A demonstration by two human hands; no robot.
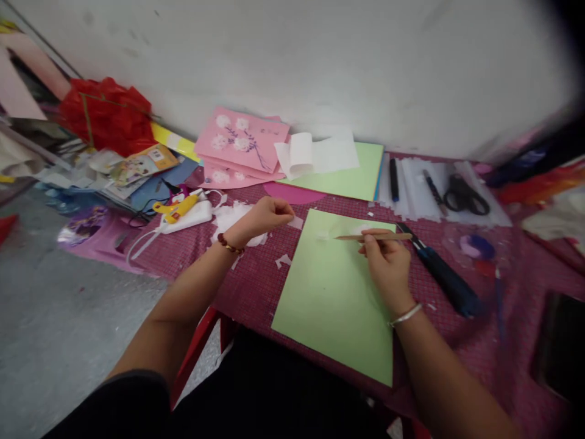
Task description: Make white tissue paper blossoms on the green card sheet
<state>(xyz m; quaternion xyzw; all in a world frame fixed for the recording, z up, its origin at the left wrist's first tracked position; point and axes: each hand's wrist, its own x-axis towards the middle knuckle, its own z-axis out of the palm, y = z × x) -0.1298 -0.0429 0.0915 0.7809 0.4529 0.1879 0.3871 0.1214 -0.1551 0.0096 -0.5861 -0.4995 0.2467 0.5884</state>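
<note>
A light green sheet of paper (pixel 331 299) lies on the red checked tablecloth (pixel 256 286) in front of me. My right hand (pixel 388 262) rests on the sheet's upper right part, closed around a thin wooden stick (pixel 365 237) that points left toward a small white paper bit. My left hand (pixel 269 214) hovers left of the sheet with its fingers pinched on a small white paper scrap (pixel 295 222). Beneath that hand lies a heap of white tissue pieces (pixel 233 218).
A black and blue utility knife (pixel 439 271) lies right of the sheet. At the back are pink flower cards (pixel 242 143), white and green papers (pixel 351 177), pens and scissors (pixel 466 195). A yellow glue gun (pixel 178 210) sits at left. Red tissue (pixel 107 113) is piled far left.
</note>
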